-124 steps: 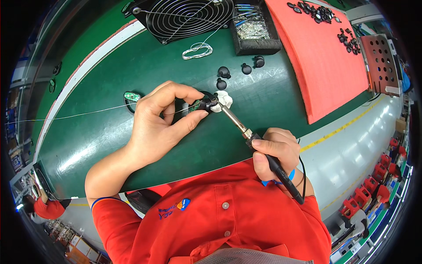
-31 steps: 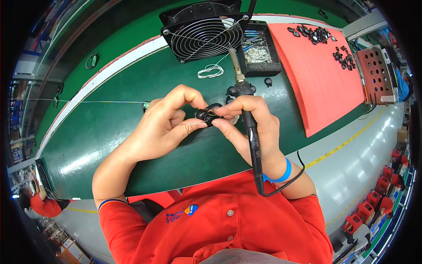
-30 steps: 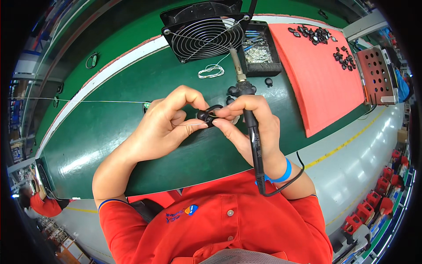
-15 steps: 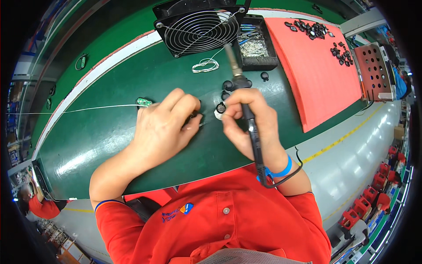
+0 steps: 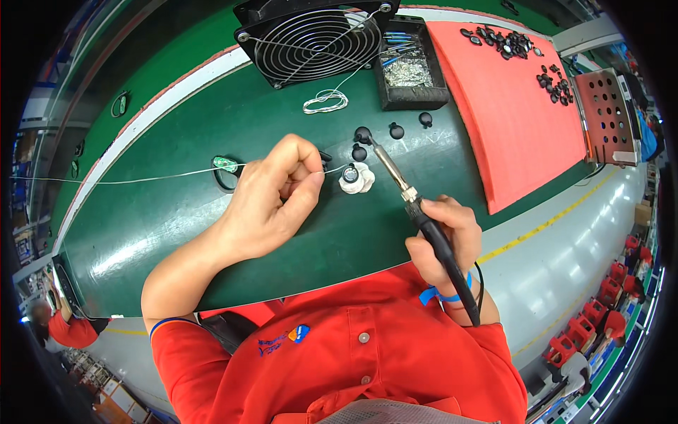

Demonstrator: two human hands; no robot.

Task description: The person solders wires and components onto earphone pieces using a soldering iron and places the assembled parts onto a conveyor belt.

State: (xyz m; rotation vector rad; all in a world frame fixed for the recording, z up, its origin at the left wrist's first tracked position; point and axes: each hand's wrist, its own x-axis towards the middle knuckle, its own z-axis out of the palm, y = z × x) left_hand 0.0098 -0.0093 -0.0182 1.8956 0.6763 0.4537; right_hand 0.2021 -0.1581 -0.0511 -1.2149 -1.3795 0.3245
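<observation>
My left hand point(image 5: 272, 194) pinches a thin silvery wire, probably solder point(image 5: 162, 178), between thumb and forefinger. The wire runs in from the left, and its short end sticks out toward a small round black part point(image 5: 350, 172) on a white pad point(image 5: 366, 181). In my right hand point(image 5: 452, 237) is a soldering iron point(image 5: 393, 172), tilted up and left. Its tip is beside several black round parts point(image 5: 396, 131) just beyond the pad. A small green circuit board point(image 5: 225, 164) in a black casing lies left of my left hand, partly behind the wire.
A black fan point(image 5: 318, 46) stands at the far side, near a coil of white wire point(image 5: 326, 103). Right of it sits a black tray point(image 5: 415, 100) with metallic scraps. Many black parts point(image 5: 512, 44) lie on a pink foam mat point(image 5: 487, 134). A perforated metal holder point(image 5: 602, 116) stands far right.
My right hand has drawn back right and nearer, bringing the iron's tip down near the black parts, and has left the part on the pad. My left hand now shows wire extending from its pinch.
</observation>
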